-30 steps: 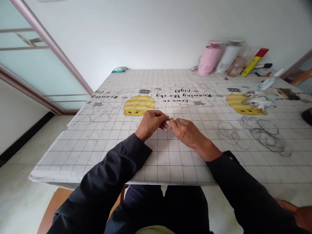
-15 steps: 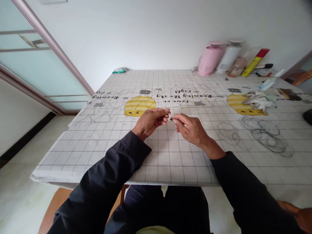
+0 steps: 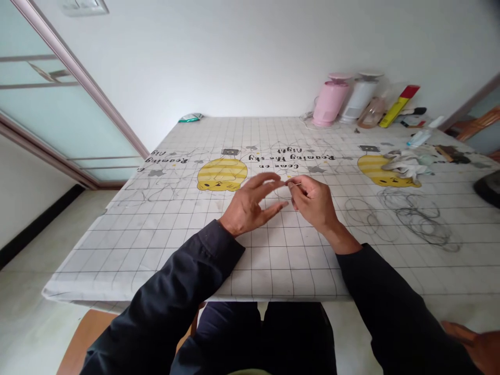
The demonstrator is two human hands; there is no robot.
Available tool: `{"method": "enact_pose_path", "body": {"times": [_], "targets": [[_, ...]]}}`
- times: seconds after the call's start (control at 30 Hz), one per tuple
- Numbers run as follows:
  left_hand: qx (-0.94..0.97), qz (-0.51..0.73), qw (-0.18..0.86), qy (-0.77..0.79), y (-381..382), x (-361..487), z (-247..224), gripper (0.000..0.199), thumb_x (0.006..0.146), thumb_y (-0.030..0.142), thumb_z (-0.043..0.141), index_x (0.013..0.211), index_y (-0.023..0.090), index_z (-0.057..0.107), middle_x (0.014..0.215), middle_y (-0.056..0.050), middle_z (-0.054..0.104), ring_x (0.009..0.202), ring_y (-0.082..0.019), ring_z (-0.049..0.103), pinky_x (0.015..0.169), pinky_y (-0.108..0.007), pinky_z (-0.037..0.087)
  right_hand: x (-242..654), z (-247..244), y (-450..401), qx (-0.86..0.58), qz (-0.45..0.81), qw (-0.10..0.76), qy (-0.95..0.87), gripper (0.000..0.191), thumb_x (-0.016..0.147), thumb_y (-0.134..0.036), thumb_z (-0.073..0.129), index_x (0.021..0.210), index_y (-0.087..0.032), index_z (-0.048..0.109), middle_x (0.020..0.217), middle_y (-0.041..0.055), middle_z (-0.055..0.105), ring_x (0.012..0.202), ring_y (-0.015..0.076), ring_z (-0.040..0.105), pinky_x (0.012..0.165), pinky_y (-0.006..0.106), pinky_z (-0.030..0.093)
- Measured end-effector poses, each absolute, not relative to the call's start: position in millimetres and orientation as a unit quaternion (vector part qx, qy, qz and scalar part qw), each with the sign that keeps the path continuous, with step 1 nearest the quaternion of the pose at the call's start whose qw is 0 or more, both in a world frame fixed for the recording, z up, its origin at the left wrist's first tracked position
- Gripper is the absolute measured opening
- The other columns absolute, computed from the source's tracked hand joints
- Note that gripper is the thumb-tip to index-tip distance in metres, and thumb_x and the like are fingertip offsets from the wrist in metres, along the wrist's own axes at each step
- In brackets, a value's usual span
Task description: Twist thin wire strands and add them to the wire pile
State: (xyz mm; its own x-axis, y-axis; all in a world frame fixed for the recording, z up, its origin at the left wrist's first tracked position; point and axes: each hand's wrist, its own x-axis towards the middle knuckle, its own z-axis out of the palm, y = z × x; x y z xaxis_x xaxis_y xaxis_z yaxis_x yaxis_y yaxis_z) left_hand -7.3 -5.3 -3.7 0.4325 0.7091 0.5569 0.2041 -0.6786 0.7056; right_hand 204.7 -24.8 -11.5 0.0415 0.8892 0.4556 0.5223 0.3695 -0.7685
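Over the middle of the checked tablecloth (image 3: 175, 250), my left hand (image 3: 255, 203) has its thumb and fingers spread apart, its fingertips close to my right hand. The thumb and index finger of my right hand (image 3: 313, 200) are pinched together; what they hold is too small to make out. A loose coil of thin dark thread (image 3: 424, 219) lies to the right of my hands, and a fainter coil (image 3: 363, 216) sits nearer to them. Thin strands also trail over the cloth on the left.
At the back right stand a pink cylinder (image 3: 331, 101), a white one (image 3: 357, 99), a bottle (image 3: 371, 112) and a yellow-red box (image 3: 398, 107). A crumpled cloth (image 3: 408, 164) lies in front. A green packet (image 3: 190, 118) is at the back left. Another person's hand (image 3: 474, 344) shows bottom right.
My left hand has opened from a pinch, its thumb now lower and apart from the fingers. My right hand stays pinched, slightly further right. The view has shifted a little.
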Motion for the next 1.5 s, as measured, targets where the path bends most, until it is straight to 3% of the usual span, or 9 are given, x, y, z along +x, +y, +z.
{"method": "enact_pose_path", "body": {"times": [0.1,0.2,0.47,1.0,1.1,1.2,1.3,1.4,1.5], "targets": [[0.844,0.395,0.253,0.261,-2.8,-5.8,-13.6,0.025,0.101,0.045,0.077,0.117,0.025,0.083,0.133,-0.016,0.076,0.124,-0.032,0.071,0.110,-0.049,0.055,202.6,-13.4,-24.6,-0.517,0.215,0.499,-0.662,0.024,0.105,-0.043,0.063,0.100,-0.022,0.074,0.057,-0.0040,0.060,0.050,0.0156,0.057,0.054,0.031,0.047],[0.848,0.388,0.216,0.290,0.7,-5.2,-20.2,0.020,0.103,0.044,0.076,0.102,0.025,0.084,0.112,-0.014,0.080,0.107,-0.029,0.073,0.100,-0.043,0.055,198.7,-15.7,-25.3,-0.512,0.228,0.501,-0.660,0.022,0.105,-0.041,0.064,0.098,-0.023,0.073,0.056,-0.0049,0.058,0.050,0.0145,0.055,0.053,0.030,0.045],[0.868,0.393,0.032,0.300,2.4,-7.0,-24.1,0.041,0.115,0.042,0.058,0.086,0.019,0.076,0.091,-0.009,0.077,0.082,-0.019,0.071,0.071,-0.031,0.051,195.4,-14.3,-30.7,-0.516,0.201,0.509,-0.660,0.022,0.107,-0.041,0.065,0.098,-0.022,0.071,0.060,-0.0042,0.058,0.053,0.0132,0.053,0.054,0.029,0.043],[0.880,0.389,-0.008,0.273,5.5,-19.3,-21.2,0.025,0.114,0.031,0.060,0.102,0.017,0.077,0.102,-0.011,0.080,0.097,-0.021,0.075,0.085,-0.035,0.062,199.1,-17.5,-30.4,-0.503,0.172,0.542,-0.651,0.023,0.108,-0.044,0.066,0.100,-0.023,0.072,0.063,-0.0033,0.058,0.054,0.0144,0.054,0.054,0.031,0.046],[0.860,0.429,0.030,0.275,-1.4,-17.7,-19.5,0.019,0.112,0.031,0.065,0.118,0.019,0.078,0.120,-0.012,0.080,0.104,-0.021,0.077,0.086,-0.034,0.064,202.8,-16.2,-28.1,-0.500,0.184,0.554,-0.640,0.021,0.108,-0.042,0.067,0.100,-0.024,0.072,0.061,-0.0041,0.057,0.052,0.0137,0.053,0.052,0.030,0.044],[0.797,0.516,0.112,0.294,-12.2,-11.0,-15.1,0.026,0.108,0.035,0.072,0.128,0.019,0.076,0.134,-0.014,0.075,0.093,-0.016,0.076,0.073,-0.028,0.063,207.5,-15.5,-25.5,-0.494,0.203,0.575,-0.619,0.021,0.107,-0.044,0.069,0.101,-0.024,0.072,0.061,-0.0045,0.058,0.051,0.0134,0.054,0.049,0.029,0.042],[0.704,0.571,0.209,0.367,-22.0,-0.5,-10.9,0.026,0.105,0.042,0.075,0.116,0.018,0.078,0.122,-0.011,0.075,0.082,-0.013,0.071,0.061,-0.023,0.058,209.1,-15.4,-25.0,-0.490,0.213,0.584,-0.611,0.023,0.108,-0.046,0.069,0.105,-0.024,0.072,0.060,-0.0048,0.059,0.049,0.0133,0.053,0.047,0.028,0.042],[0.621,0.536,0.404,0.406,-26.0,7.9,-8.7,0.032,0.104,0.048,0.073,0.105,0.016,0.077,0.105,-0.010,0.076,0.075,-0.014,0.071,0.050,-0.022,0.054,207.2,-15.6,-26.0,-0.486,0.208,0.582,-0.618,0.023,0.109,-0.047,0.068,0.107,-0.024,0.071,0.059,-0.0054,0.059,0.047,0.0126,0.051,0.048,0.028,0.042],[0.536,0.491,0.576,0.373,-24.9,10.0,-6.0,0.033,0.099,0.045,0.079,0.109,0.014,0.075,0.106,-0.011,0.076,0.072,-0.015,0.071,0.048,-0.024,0.056,205.6,-15.6,-26.5,-0.492,0.199,0.575,-0.623,0.023,0.109,-0.047,0.067,0.108,-0.024,0.071,0.059,-0.0055,0.060,0.048,0.0122,0.051,0.050,0.028,0.043]]}}
